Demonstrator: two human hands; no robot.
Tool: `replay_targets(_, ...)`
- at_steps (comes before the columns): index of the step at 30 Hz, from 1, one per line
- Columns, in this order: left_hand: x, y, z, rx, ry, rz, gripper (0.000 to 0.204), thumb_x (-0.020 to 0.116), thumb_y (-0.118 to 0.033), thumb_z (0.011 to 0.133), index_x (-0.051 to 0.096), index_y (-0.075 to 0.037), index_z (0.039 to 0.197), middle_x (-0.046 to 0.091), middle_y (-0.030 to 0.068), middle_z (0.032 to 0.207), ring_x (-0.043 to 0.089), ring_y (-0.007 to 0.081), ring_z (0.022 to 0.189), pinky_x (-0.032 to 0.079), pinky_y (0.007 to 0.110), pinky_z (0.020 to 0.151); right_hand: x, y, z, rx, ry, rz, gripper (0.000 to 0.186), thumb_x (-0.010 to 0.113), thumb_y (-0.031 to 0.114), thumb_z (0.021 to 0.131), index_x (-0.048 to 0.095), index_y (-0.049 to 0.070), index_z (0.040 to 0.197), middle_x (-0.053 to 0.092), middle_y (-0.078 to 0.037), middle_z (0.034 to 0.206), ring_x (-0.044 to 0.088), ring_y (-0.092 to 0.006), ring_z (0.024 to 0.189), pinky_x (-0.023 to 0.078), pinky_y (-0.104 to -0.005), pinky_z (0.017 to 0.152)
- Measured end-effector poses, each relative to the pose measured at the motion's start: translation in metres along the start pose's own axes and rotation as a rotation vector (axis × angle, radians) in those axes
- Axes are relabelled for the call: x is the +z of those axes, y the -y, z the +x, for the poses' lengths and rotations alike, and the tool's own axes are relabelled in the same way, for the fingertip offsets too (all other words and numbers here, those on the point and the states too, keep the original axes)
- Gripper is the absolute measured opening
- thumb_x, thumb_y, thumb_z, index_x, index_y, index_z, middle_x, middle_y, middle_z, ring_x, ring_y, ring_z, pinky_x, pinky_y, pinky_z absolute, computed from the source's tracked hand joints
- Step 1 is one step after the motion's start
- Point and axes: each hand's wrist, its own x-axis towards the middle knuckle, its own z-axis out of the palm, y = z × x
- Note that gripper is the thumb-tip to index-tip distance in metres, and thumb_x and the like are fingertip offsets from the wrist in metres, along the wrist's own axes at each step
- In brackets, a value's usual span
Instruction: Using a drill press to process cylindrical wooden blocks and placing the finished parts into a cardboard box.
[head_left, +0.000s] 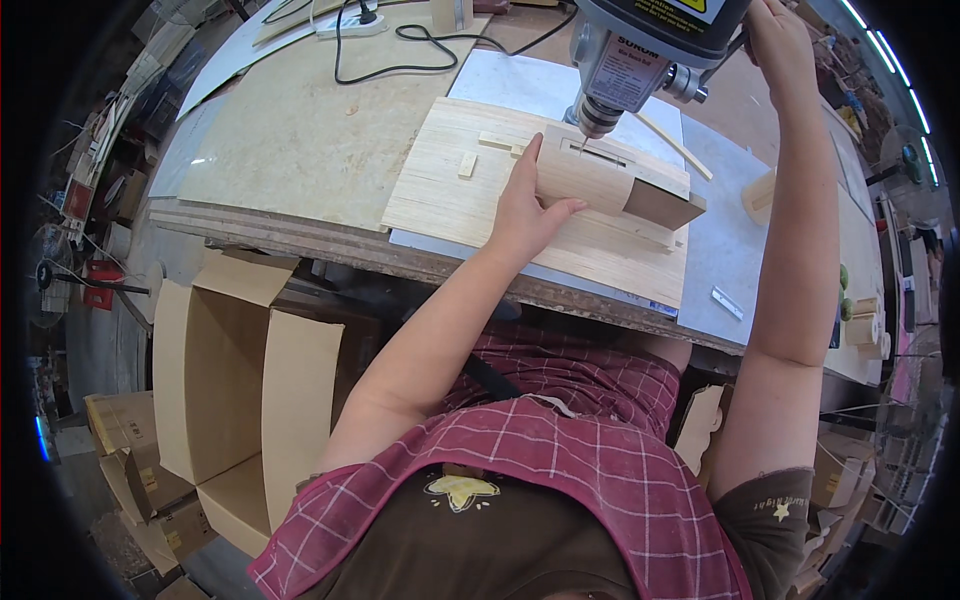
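Observation:
My left hand [527,212] grips the left end of a pale, rounded wooden piece [585,185], thumb along its near side. Its top bears a narrow slot inside a rectangular outline, and a darker block [665,205] sticks out at its right end. Right above the slot stands the drill press [640,50], its thin bit [586,143] close to the wood; whether the tip touches I cannot tell. My right hand [782,45] is raised and closed around the press's feed handle, which is mostly hidden by the fingers and the machine head.
Under the workpiece lies a pale wooden board [440,190] with small wood strips [467,165] on it. A black cable [345,55] crosses the table. At right are a small metal blade-like strip [727,303] and wooden cylinders [862,330]. An open cardboard box [300,380] stands below the table's edge.

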Motion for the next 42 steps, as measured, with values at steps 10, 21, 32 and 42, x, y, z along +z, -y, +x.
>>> replay_targets(10, -0.02, -0.008, -0.002, -0.085, 0.033, 0.071, 0.082, 0.072, -0.008, 0.061, 0.029, -0.011, 0.131, 0.053, 0.0161, 0.111, 0.06, 0.0216, 0.08, 0.047, 0.028, 0.071, 0.003, -0.103, -0.098, 0.119, 0.444, 0.202, 0.04, 0.059, 0.031, 0.078, 0.053, 0.008, 0.11, 0.059, -0.004, 0.083, 0.051, -0.0125, 0.08, 0.042, -0.0285, 0.071)
replay_targets(21, -0.074, -0.023, -0.075, -0.13, 0.132, 0.019, 0.087, 0.073, 0.002, 0.057, 0.027, -0.006, 0.13, 0.057, 0.0096, 0.099, 0.055, 0.0096, 0.08, 0.045, 0.02, 0.062, -0.005, -0.074, -0.211, 0.217, 0.622, 0.18, 0.027, 0.072, 0.006, 0.064, 0.059, -0.002, 0.086, 0.059, -0.003, 0.076, 0.054, -0.0102, 0.072, 0.044, -0.0239, 0.066)
replay_targets(32, -0.175, -0.065, -0.123, -0.191, -0.311, -0.292, 0.056, 0.068, -0.005, 0.067, 0.044, 0.002, 0.118, 0.06, 0.0108, 0.095, 0.058, 0.0143, 0.084, 0.047, 0.027, 0.077, -0.067, -0.076, -0.245, 0.687, 0.667, 0.586, 0.025, 0.068, -0.002, 0.062, 0.058, 0.002, 0.084, 0.059, -0.002, 0.075, 0.052, -0.009, 0.069, 0.041, -0.0212, 0.063)
replay_targets(42, -0.139, -0.062, -0.121, -0.467, -0.235, -0.193, 0.043, 0.07, -0.015, 0.069, 0.054, 0.007, 0.102, 0.061, 0.0094, 0.081, 0.056, 0.0078, 0.068, 0.044, 0.019, 0.06, -0.038, -0.042, -0.26, 0.279, 0.481, 0.786, 0.027, 0.069, 0.0, 0.062, 0.057, 0.001, 0.085, 0.055, -0.007, 0.084, 0.051, -0.0162, 0.081, 0.039, -0.0262, 0.073)
